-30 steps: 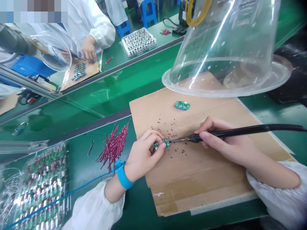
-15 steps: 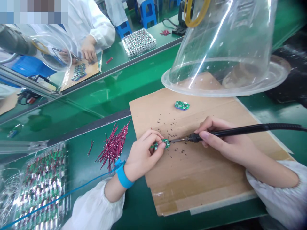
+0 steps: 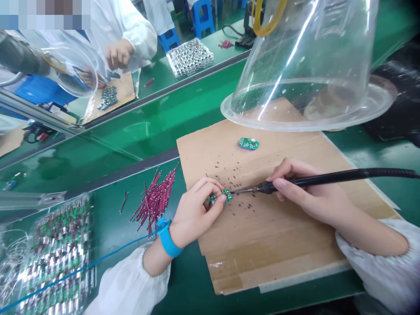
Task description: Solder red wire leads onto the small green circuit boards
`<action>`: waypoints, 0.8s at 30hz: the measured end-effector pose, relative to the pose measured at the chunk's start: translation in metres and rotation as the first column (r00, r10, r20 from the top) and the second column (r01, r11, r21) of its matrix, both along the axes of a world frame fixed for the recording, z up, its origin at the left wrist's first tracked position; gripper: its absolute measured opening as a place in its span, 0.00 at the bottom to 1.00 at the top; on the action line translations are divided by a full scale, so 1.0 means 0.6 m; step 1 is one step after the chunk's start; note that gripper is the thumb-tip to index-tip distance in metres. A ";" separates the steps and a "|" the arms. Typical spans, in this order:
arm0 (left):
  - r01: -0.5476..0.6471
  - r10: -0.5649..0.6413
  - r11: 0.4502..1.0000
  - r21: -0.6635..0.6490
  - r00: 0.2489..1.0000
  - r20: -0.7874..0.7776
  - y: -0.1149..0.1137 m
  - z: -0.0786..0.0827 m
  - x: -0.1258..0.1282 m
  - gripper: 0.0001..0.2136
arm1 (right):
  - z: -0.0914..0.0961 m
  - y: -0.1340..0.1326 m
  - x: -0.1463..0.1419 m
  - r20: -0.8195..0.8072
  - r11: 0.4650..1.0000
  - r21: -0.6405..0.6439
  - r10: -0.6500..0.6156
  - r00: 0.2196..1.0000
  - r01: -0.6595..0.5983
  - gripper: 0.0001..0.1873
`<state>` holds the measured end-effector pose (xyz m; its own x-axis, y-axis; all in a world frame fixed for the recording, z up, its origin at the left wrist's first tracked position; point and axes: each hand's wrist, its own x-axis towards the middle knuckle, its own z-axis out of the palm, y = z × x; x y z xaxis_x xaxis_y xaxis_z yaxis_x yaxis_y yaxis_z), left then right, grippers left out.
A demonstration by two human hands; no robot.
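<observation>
My left hand [image 3: 201, 209], with a blue wrist strap [image 3: 169, 239], is closed on a small green circuit board [image 3: 227, 195] over the cardboard sheet [image 3: 275, 232]. Its fingers cover part of the board. A short dark red end pokes up behind the knuckles. In my right hand [image 3: 310, 197] is a black soldering iron [image 3: 267, 187], gripped like a pen. The iron's tip meets the board's right edge; whether it touches a joint is too small to tell. Another green circuit board [image 3: 248, 144] lies farther back on the cardboard.
Left of the cardboard is a pile of dark red wires [image 3: 155, 199]. A clear tray of boards [image 3: 59, 253] stands at the lower left. A clear plastic hood [image 3: 305, 87] hangs above the cardboard's back. Across the divider, a co-worker's hand [image 3: 118, 54] is over more boards.
My hands, the board and the soldering iron stay nearly in place. Across the divider, the co-worker's hand has lifted off the work and moved slightly left.
</observation>
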<state>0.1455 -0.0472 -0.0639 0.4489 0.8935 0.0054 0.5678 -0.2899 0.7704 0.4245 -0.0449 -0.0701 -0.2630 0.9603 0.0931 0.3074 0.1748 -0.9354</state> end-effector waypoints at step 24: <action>0.027 -0.028 0.999 -0.024 0.998 -0.047 0.001 0.001 -0.009 0.05 | -0.005 -0.008 0.001 -0.088 0.999 0.003 -0.050 0.995 0.051 0.12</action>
